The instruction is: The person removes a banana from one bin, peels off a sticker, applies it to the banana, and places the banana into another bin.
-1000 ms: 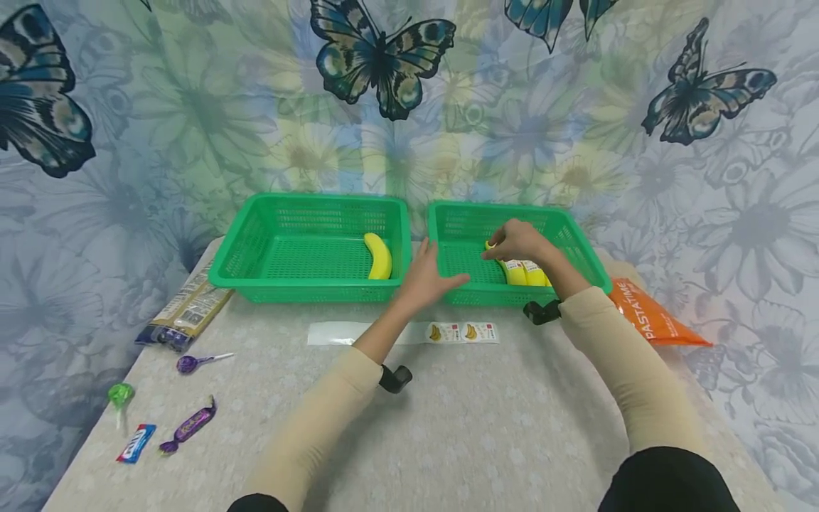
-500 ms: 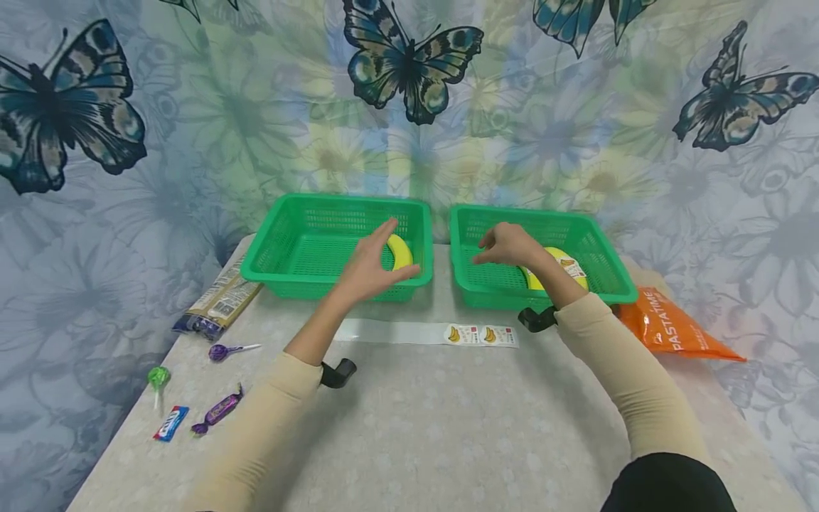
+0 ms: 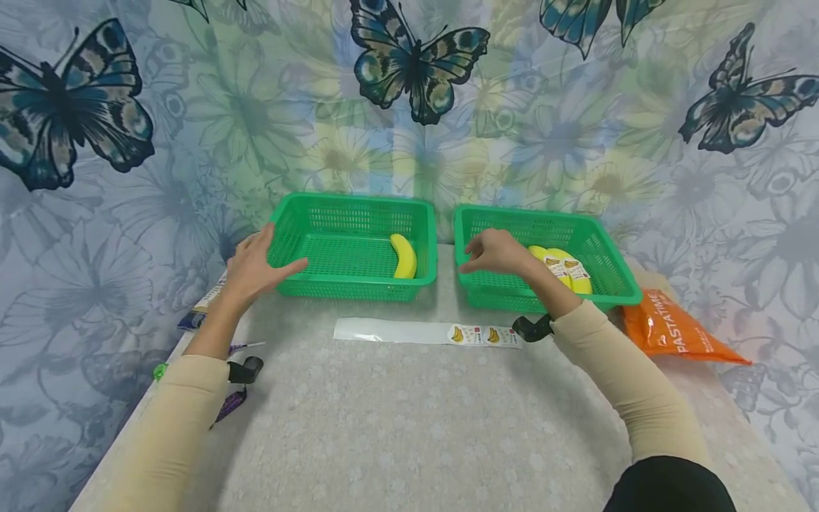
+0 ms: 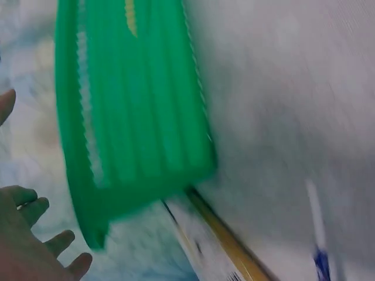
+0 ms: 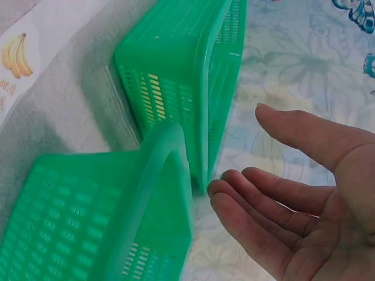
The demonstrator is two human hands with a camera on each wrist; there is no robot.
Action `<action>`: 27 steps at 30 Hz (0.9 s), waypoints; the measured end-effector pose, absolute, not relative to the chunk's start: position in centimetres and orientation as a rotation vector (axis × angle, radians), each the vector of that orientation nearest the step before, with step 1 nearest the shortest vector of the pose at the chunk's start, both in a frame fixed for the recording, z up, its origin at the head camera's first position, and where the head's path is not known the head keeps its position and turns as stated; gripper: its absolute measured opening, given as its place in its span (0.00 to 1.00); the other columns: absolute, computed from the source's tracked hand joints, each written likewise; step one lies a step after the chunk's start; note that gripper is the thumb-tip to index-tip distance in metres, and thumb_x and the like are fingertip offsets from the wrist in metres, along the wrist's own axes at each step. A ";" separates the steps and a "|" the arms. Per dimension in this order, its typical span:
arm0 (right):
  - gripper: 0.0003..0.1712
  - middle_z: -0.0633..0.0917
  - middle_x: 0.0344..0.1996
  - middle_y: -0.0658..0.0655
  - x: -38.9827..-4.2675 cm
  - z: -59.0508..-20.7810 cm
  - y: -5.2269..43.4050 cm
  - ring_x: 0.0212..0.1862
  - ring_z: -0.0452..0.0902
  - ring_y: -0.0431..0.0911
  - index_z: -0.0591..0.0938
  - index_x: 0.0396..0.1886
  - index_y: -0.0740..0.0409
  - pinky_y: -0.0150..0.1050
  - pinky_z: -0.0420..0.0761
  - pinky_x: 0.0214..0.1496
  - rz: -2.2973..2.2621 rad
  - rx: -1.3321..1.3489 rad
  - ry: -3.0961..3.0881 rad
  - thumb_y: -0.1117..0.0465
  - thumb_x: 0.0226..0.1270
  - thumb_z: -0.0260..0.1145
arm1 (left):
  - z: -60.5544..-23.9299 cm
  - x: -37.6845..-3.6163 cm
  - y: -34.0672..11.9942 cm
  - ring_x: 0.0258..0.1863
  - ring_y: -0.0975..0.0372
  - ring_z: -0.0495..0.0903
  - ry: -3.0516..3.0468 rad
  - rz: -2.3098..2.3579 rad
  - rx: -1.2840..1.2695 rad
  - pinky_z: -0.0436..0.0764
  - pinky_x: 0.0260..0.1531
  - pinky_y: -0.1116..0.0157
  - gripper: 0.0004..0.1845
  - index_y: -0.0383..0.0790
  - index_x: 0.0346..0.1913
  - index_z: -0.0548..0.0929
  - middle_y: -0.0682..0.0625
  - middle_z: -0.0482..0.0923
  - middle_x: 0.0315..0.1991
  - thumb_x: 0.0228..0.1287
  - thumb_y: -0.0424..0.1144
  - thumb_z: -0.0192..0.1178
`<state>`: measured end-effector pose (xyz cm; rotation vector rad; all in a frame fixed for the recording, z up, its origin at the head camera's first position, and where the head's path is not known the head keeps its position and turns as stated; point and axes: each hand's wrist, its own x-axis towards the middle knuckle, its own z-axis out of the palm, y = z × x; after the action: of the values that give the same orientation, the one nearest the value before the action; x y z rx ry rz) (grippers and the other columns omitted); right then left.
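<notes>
Two green baskets stand side by side at the back of the table. The left basket (image 3: pixel 301 288) holds one banana (image 3: pixel 404 256). In the right basket (image 3: pixel 614 288) lie two bananas (image 3: pixel 566 269) with stickers on them. My left hand (image 3: pixel 265 257) is open with fingers spread at the left basket's (image 4: pixel 135 117) front left corner; whether it touches the rim I cannot tell. My right hand (image 3: pixel 472 257) hovers open over the right basket's (image 5: pixel 105 211) front left corner, holding nothing. In the right wrist view its fingers (image 5: pixel 275 199) are relaxed and apart.
A white strip with banana stickers (image 3: pixel 429 332) lies in front of the baskets. An orange pasta bag (image 3: pixel 672 331) is at the right, a pasta packet (image 3: pixel 203 307) at the left. Sweets near the left edge are mostly hidden by my left forearm.
My left hand has swept left from between the baskets to the left basket's left corner. My right hand has let go of the bananas and drawn back to the right basket's left corner.
</notes>
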<state>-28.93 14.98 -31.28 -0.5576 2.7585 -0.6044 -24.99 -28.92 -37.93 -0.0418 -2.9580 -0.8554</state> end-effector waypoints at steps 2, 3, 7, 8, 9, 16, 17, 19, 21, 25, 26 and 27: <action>0.30 0.87 0.48 0.62 -28.8 -31.3 14.7 0.50 0.83 0.53 0.80 0.58 0.64 0.47 0.83 0.52 -0.603 -0.580 2.756 0.51 0.60 0.72 | -38.4 -25.1 -30.1 0.75 0.34 0.35 -2.985 -0.884 -0.012 0.41 0.62 0.24 0.60 0.52 0.77 0.28 0.42 0.30 0.80 0.58 0.73 0.53; 0.30 0.87 0.47 0.62 -28.7 -31.3 14.6 0.49 0.83 0.53 0.80 0.57 0.64 0.47 0.83 0.51 -0.600 -0.587 2.758 0.51 0.60 0.72 | -38.6 -25.3 -30.6 0.75 0.33 0.34 -2.997 -0.912 -0.002 0.41 0.61 0.24 0.60 0.52 0.77 0.27 0.42 0.28 0.79 0.58 0.73 0.53; 0.29 0.88 0.44 0.60 -28.6 -31.6 14.1 0.46 0.84 0.51 0.81 0.56 0.62 0.45 0.83 0.49 -0.621 -0.591 2.774 0.50 0.60 0.72 | -40.0 -25.7 -31.8 0.75 0.35 0.31 -3.002 -1.031 -0.007 0.45 0.64 0.26 0.60 0.48 0.77 0.25 0.42 0.23 0.79 0.60 0.72 0.53; 0.28 0.88 0.44 0.59 -28.5 -31.7 14.0 0.45 0.84 0.51 0.81 0.56 0.62 0.45 0.83 0.48 -0.628 -0.590 2.779 0.50 0.60 0.71 | -40.3 -25.8 -32.0 0.76 0.36 0.31 -2.998 -1.049 -0.013 0.45 0.65 0.27 0.60 0.47 0.77 0.26 0.43 0.22 0.79 0.60 0.71 0.53; 0.28 0.88 0.43 0.59 -28.5 -31.8 13.9 0.45 0.84 0.51 0.81 0.56 0.61 0.44 0.83 0.48 -0.635 -0.591 2.785 0.50 0.60 0.71 | -40.5 -25.8 -32.2 0.76 0.37 0.31 -2.991 -1.058 -0.027 0.45 0.66 0.28 0.60 0.46 0.77 0.27 0.44 0.22 0.79 0.61 0.70 0.53; 0.28 0.88 0.43 0.57 -28.5 -31.9 13.2 0.44 0.82 0.50 0.81 0.56 0.60 0.44 0.82 0.46 -0.632 -0.588 2.824 0.49 0.61 0.71 | -41.5 -26.3 -32.6 0.77 0.40 0.30 -2.978 -1.126 -0.091 0.46 0.66 0.29 0.57 0.51 0.76 0.25 0.50 0.19 0.78 0.63 0.69 0.53; 0.28 0.87 0.43 0.57 -28.5 -31.9 13.1 0.44 0.82 0.50 0.81 0.56 0.60 0.43 0.82 0.46 -0.636 -0.584 2.824 0.49 0.61 0.71 | -41.5 -26.4 -32.6 0.77 0.40 0.30 -2.977 -1.124 -0.098 0.45 0.66 0.29 0.57 0.52 0.76 0.24 0.51 0.18 0.78 0.63 0.69 0.53; 0.28 0.87 0.43 0.57 -28.6 -31.8 12.9 0.45 0.82 0.50 0.81 0.56 0.60 0.43 0.82 0.46 -0.646 -0.581 2.818 0.49 0.61 0.71 | -41.6 -26.5 -32.6 0.77 0.40 0.31 -2.986 -1.099 -0.103 0.45 0.66 0.28 0.57 0.51 0.76 0.24 0.51 0.17 0.78 0.63 0.69 0.53; 0.28 0.87 0.44 0.57 -28.6 -31.7 12.6 0.46 0.82 0.50 0.81 0.57 0.60 0.43 0.82 0.47 -0.665 -0.580 2.802 0.50 0.61 0.71 | -41.6 -26.6 -32.7 0.77 0.40 0.30 -2.998 -1.089 -0.100 0.45 0.66 0.28 0.58 0.51 0.75 0.23 0.53 0.16 0.77 0.62 0.69 0.53; 0.28 0.87 0.46 0.58 -28.6 -31.6 12.0 0.48 0.83 0.50 0.81 0.57 0.59 0.43 0.83 0.47 -0.693 -0.599 2.772 0.50 0.60 0.71 | -41.8 -26.8 -33.0 0.77 0.38 0.31 -3.019 -1.054 -0.093 0.47 0.64 0.27 0.59 0.52 0.74 0.22 0.55 0.14 0.76 0.61 0.70 0.53; 0.28 0.87 0.46 0.58 -28.5 -31.6 11.9 0.48 0.83 0.50 0.81 0.57 0.59 0.42 0.83 0.47 -0.703 -0.606 2.765 0.50 0.60 0.71 | -41.8 -26.8 -33.1 0.77 0.38 0.31 -3.021 -1.046 -0.092 0.47 0.64 0.27 0.59 0.53 0.74 0.22 0.55 0.14 0.76 0.61 0.70 0.53; 0.29 0.87 0.46 0.58 -28.5 -31.6 11.8 0.48 0.83 0.49 0.80 0.58 0.59 0.42 0.83 0.47 -0.708 -0.613 2.762 0.50 0.60 0.72 | -41.8 -26.9 -33.1 0.76 0.38 0.31 -3.021 -1.039 -0.094 0.47 0.64 0.27 0.59 0.53 0.75 0.22 0.55 0.14 0.76 0.61 0.70 0.53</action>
<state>-28.53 11.78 -31.58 -0.6133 2.7621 -0.7080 -26.89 -33.11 -41.83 -0.0936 -3.0213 -1.0394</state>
